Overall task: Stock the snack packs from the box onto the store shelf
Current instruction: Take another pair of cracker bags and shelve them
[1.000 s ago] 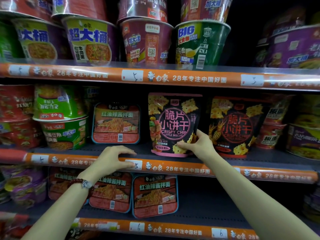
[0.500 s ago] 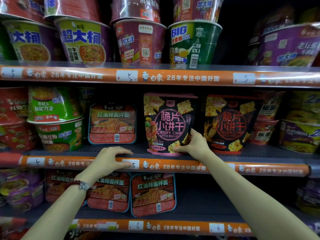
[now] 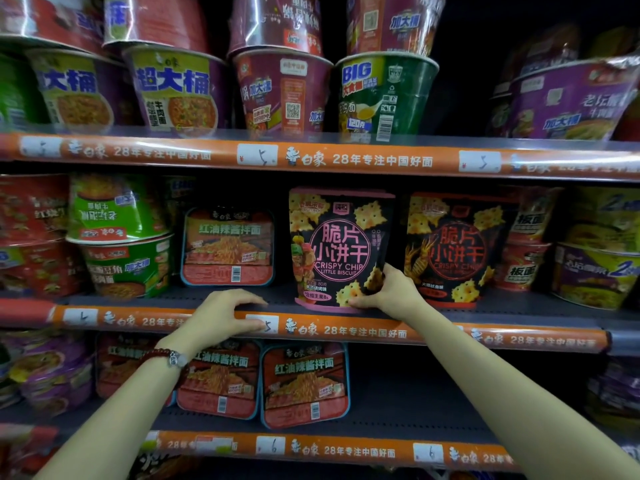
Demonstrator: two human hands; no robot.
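A black-and-pink "Crispy Chip" snack pack [image 3: 332,244] stands upright on the middle shelf [image 3: 502,304]. My right hand [image 3: 389,292] pinches its lower right corner. A second black snack pack with red print [image 3: 453,247] stands just to its right, untouched. My left hand [image 3: 225,315] rests palm-down on the shelf's orange front rail [image 3: 346,329], fingers curled over the edge, holding no pack. The box is not in view.
A red square noodle tray [image 3: 227,245] stands left of the pink pack, green noodle bowls [image 3: 121,237] beyond it. Large cup noodles [image 3: 280,95] fill the top shelf. More red trays [image 3: 304,386] sit below. Yellow and purple bowls [image 3: 595,268] crowd the right.
The view has drifted slightly; my right hand stays on the pink pack's lower right corner with its fingers shifted a little. My left hand stays on the rail.
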